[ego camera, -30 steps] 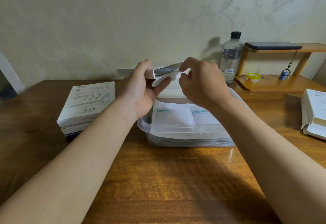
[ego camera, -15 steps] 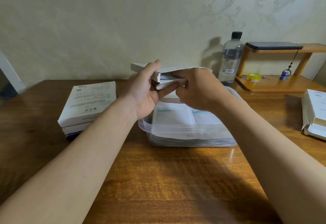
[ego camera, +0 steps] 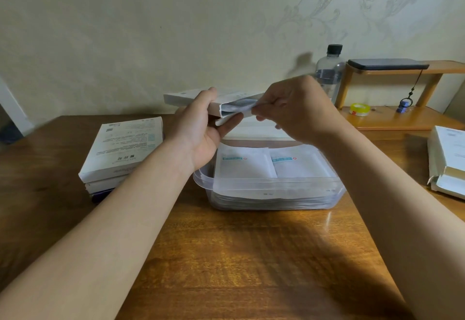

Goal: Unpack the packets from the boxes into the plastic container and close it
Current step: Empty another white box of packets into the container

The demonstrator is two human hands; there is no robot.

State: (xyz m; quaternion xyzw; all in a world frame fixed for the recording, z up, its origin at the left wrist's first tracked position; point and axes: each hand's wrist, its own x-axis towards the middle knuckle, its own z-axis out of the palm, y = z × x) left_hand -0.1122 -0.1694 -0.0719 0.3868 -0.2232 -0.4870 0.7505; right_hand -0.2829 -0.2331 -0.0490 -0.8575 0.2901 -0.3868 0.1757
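Note:
My left hand [ego camera: 203,130] holds a flat white box [ego camera: 183,99] level above the clear plastic container [ego camera: 271,188], its open end facing right. My right hand [ego camera: 294,110] pinches silvery packets [ego camera: 240,105] that stick out of that open end. The container sits on the wooden table and holds a stack of white packets [ego camera: 271,166] with teal labels on top. A white lid-like piece [ego camera: 254,132] lies just behind the container, partly hidden by my hands.
A stack of closed white boxes [ego camera: 123,151] lies left of the container. Torn-open boxes [ego camera: 445,163] lie at the right edge. Behind stand a water bottle [ego camera: 329,72] and a wooden shelf [ego camera: 392,118] with a tape roll [ego camera: 359,109] and a dark flat device [ego camera: 387,64].
My right hand went into the box's open end and has now drawn back to the right with packets pinched between its fingers. The box stays in my left hand.

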